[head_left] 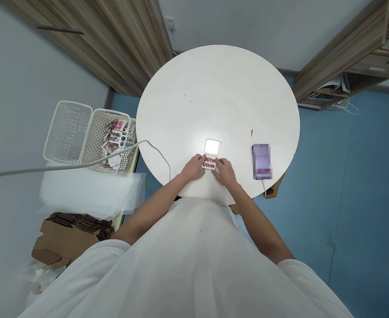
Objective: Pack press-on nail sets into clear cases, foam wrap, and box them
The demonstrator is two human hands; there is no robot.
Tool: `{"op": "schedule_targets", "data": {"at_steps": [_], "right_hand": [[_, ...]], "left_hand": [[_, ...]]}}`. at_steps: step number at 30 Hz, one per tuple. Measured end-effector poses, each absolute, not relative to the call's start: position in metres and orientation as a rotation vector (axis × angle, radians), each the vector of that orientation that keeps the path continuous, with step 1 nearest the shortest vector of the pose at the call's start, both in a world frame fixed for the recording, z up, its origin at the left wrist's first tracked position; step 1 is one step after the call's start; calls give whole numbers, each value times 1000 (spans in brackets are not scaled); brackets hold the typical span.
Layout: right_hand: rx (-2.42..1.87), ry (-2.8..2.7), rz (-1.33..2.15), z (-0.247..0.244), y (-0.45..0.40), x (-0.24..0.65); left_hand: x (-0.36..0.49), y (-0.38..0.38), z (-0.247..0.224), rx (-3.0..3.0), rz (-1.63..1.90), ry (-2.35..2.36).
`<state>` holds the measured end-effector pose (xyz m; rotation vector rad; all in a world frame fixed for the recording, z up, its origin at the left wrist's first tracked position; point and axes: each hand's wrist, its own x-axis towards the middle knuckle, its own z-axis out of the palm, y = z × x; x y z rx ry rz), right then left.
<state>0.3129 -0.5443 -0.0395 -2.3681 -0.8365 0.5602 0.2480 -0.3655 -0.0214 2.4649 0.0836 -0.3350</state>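
A small clear case lies on the white round table close to my body. Its lid is swung up on the far side and shines bright white. Two rows of glossy reddish-brown press-on nails fill the case. My left hand grips the case's left edge, fingers bent around the corner. From the other side, my right hand holds the right edge with curled fingers. The undersides of the fingertips are hidden.
To the right lies a phone-like purple device with a cable. A grey cable crosses the table's left edge. At left stand white baskets, one holding printed cards, beside white plastic sheets and a cardboard box.
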Motion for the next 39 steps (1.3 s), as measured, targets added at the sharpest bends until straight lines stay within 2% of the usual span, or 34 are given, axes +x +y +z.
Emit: {"op": "schedule_targets", "data": {"at_steps": [6,13,17,29,39], "right_hand": [[-2327,-713,568,-37,-543,308],[-2061,-123,783,-34,-534,312],[-2066,-64,816,-32,-529,318],[-1948,35,792,-27,-529,313],[-1754,23,769,10,-523,281]], "left_hand": [[243,-370,-20,2317,-282,284],[255,-379,-18,2089,-355,756],[263,-380,-18,2105,-355,843],[260,-380,-18,2006,-357,852],[222,-354,5,1579,-192,665]]}}
